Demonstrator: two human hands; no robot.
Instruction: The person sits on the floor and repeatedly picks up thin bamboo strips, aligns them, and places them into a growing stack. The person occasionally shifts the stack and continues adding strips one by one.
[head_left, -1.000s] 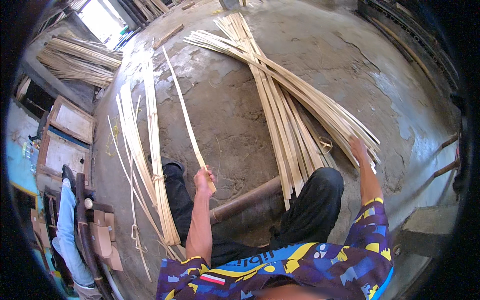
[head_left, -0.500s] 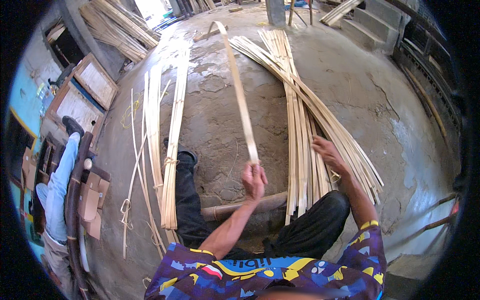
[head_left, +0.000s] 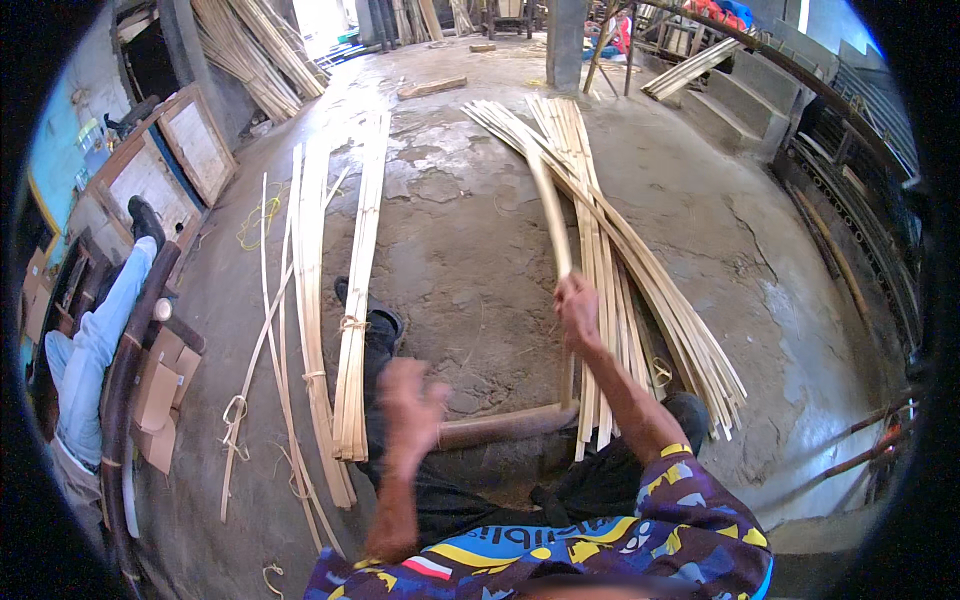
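Note:
My right hand (head_left: 577, 305) is closed round a flat, pale bamboo strip (head_left: 552, 215), which reaches away from me and blurs with motion. Its far part crosses in front of the loose pile of bamboo strips (head_left: 655, 265) on my right. My left hand (head_left: 410, 410), smeared by motion, is raised above my left leg, beside a tied bundle of bamboo strips (head_left: 362, 250); whether its fingers are closed is unclear. Under and between my hands, a thick round pole (head_left: 505, 425) lies across the floor in front of me.
More strips (head_left: 311, 250) lie left of the tied bundle, with thin tied lengths beside them. At far left are another person's leg (head_left: 115, 310), a dark pole (head_left: 122, 400) and a cardboard box (head_left: 165, 385). A concrete pillar (head_left: 564, 50) and steps (head_left: 745, 105) stand beyond.
The bamboo strip has passed from my left hand to my right and swung rightward toward the pile. My left hand has moved back and left. The view has shifted slightly.

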